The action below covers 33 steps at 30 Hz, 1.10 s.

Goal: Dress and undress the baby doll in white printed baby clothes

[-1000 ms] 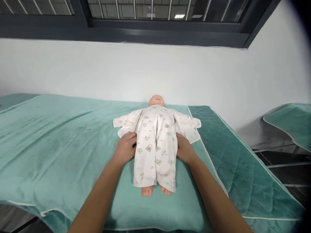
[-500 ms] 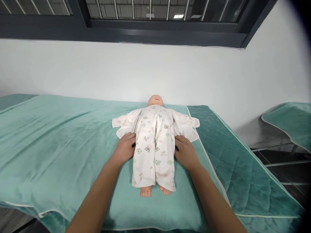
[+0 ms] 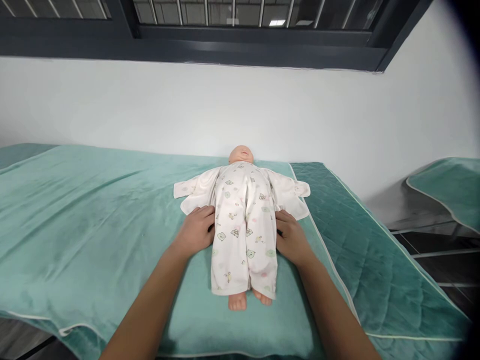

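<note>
Partly curled, your left hand [image 3: 197,230] and right hand [image 3: 293,237] flank a white, animal-printed cloth garment [image 3: 229,250], likely light, soft and best taken along both sides, each grip's hold unclear.

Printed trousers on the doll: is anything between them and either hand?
Nothing visible: the left hand and right hand sit at opposite side edges of the printed trousers. The white shirt spreads out beyond both hands. Any grip is hidden.

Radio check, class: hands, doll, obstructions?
Left hand, right hand beside clothed doll, grip unclear. Doll on its back, feet showing, on green sheet. No obstruction seen.
</note>
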Available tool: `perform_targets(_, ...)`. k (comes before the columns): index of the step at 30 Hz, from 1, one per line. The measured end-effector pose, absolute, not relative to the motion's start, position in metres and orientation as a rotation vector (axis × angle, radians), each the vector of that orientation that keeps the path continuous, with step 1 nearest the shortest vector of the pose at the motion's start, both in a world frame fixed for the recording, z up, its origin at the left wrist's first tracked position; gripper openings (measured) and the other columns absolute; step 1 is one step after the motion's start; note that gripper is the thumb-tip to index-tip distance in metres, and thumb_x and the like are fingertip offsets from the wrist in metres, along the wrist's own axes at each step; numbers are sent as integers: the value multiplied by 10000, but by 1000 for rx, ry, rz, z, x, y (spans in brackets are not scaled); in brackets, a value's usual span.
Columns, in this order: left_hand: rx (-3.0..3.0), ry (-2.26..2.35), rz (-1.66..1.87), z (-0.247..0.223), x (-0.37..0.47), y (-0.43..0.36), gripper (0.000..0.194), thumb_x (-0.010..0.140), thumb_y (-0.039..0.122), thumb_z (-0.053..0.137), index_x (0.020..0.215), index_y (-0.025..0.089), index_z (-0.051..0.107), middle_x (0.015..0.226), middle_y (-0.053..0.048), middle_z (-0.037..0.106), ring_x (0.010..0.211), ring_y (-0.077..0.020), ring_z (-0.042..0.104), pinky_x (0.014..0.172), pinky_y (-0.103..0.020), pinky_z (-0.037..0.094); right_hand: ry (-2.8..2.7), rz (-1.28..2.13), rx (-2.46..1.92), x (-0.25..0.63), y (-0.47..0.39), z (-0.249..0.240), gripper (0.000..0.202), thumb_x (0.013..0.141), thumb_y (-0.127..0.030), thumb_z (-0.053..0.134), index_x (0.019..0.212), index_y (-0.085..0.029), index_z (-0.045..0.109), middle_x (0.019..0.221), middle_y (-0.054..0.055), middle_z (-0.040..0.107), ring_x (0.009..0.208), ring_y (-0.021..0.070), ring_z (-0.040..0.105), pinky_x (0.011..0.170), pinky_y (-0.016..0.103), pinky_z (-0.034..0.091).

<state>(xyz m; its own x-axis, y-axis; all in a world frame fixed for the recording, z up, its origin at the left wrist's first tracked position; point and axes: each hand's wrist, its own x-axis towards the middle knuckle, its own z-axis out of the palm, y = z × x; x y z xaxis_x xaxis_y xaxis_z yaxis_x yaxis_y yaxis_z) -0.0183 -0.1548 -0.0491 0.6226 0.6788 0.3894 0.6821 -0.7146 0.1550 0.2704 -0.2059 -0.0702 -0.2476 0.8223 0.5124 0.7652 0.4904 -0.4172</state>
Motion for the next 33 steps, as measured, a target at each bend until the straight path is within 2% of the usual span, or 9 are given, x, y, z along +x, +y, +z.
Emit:
perform_targets(6, -2931, -1253, -799, -48, -22, -154, 194, 900, 159, 433, 773, 186, 577, 765, -32, 574, 753, -184, 523, 721, -331, 400, -2022, 143, -1295, 270, -207, -71, 273, 809, -77, 514, 601, -211, 630, 733, 37, 588, 768, 190, 550, 721, 302, 415)
perform_targets(12, -2962, -1369, -966, -46, -23, -157, 211, 942, 195, 405, 866, 194, 602, 818, -20, 614, 798, -173, 554, 730, -302, 409, -1877, 264, -1375, 269, -216, -70, 285, 837, -86, 470, 600, -199, 582, 707, 14, 562, 666, 145, 538, 604, 263, 353)
perform_targets(17, -2859, -1513, -1205, -47, -24, -161, 180, 963, 297, 451, 973, 215, 611, 874, -8, 629, 779, -155, 555, 733, -291, 417, -1752, 334, -1350, 270, -217, -70, 262, 839, -59, 420, 680, -199, 574, 793, 16, 592, 731, 144, 556, 678, 262, 389)
perform_targets(21, -2897, -1458, -1183, -46, -25, -161, 217, 973, 275, 429, 1062, 236, 623, 938, -13, 632, 844, -152, 569, 760, -286, 420, -1791, 342, -1312, 271, -215, -71, 268, 839, -56, 423, 634, -196, 523, 749, 11, 543, 700, 140, 525, 649, 265, 372)
perform_targets(24, -2969, -1360, -1044, -46, -24, -159, 217, 956, 232, 431, 962, 220, 647, 913, -19, 622, 833, -151, 565, 719, -281, 412, -1893, 331, -1300, 270, -214, -71, 289, 848, -69, 437, 597, -194, 506, 700, 8, 501, 680, 144, 503, 624, 270, 353)
perform_targets(28, -2981, -1300, -910, -45, -20, -158, 257, 936, 239, 440, 740, 191, 599, 744, -15, 563, 745, -161, 528, 679, -295, 399, -1927, 323, -1304, 269, -215, -71, 291, 848, -75, 433, 611, -199, 549, 693, 14, 525, 706, 158, 525, 640, 276, 376)
perform_targets(33, -2694, -1665, -1109, -51, -24, -152, 239, 947, 286, 421, 885, 225, 644, 848, -18, 650, 829, -181, 584, 736, -307, 428, -1539, 142, -1454, 278, -212, -77, 247, 822, -94, 435, 808, -208, 653, 867, 34, 647, 837, 184, 593, 782, 314, 445)
